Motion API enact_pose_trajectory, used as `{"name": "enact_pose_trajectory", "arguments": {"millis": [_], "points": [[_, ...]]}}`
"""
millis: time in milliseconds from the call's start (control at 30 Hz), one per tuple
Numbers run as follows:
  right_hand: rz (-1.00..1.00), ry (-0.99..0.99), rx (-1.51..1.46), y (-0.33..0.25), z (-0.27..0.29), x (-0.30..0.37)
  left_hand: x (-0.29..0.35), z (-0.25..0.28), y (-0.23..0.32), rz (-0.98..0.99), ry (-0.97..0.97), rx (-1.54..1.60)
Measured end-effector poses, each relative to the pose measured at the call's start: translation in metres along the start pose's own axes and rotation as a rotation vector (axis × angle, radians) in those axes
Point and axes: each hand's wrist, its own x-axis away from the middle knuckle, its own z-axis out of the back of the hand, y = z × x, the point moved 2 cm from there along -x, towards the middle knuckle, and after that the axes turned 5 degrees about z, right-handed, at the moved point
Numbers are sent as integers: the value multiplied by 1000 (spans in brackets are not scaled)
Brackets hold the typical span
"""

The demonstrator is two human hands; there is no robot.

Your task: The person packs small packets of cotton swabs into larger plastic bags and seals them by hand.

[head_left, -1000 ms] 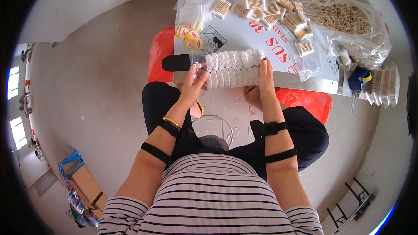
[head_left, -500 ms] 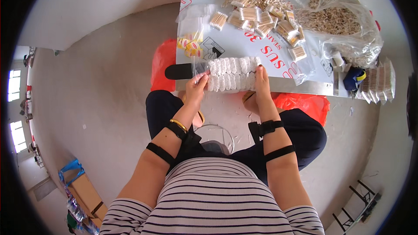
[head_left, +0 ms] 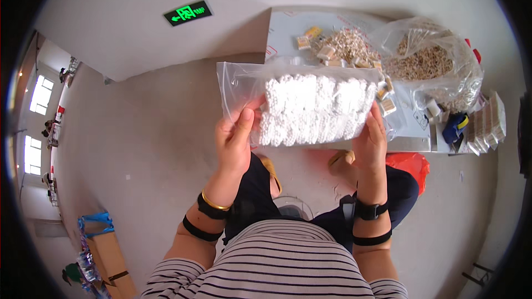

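Clear plastic bag (head_left: 318,112) of white bundles, mid-frame, blocks part of the table (head_left: 284,29); a swab pile (head_left: 349,45) lies upper right. Your left hand (head_left: 234,143) pinches its left side — thumb in front — and your right hand (head_left: 370,147) grips its right end, fingers together. You've raised it since earlier. Grey floor (head_left: 166,138) spreads left, below a green sign (head_left: 188,13).

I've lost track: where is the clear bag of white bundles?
Head view, just above and right of centre: the clear bag is held between left hand and right hand, partly hiding the table.
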Motion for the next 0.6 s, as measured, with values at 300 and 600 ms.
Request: {"name": "enact_pose_trajectory", "arguments": {"millis": [300,600], "points": [[13,-191,-180,-44,-58,35,30,-4,83,-202,-71,81],[133,-306,-244,-62,-83,46,46,-4,111,-266,-135,106]]}}
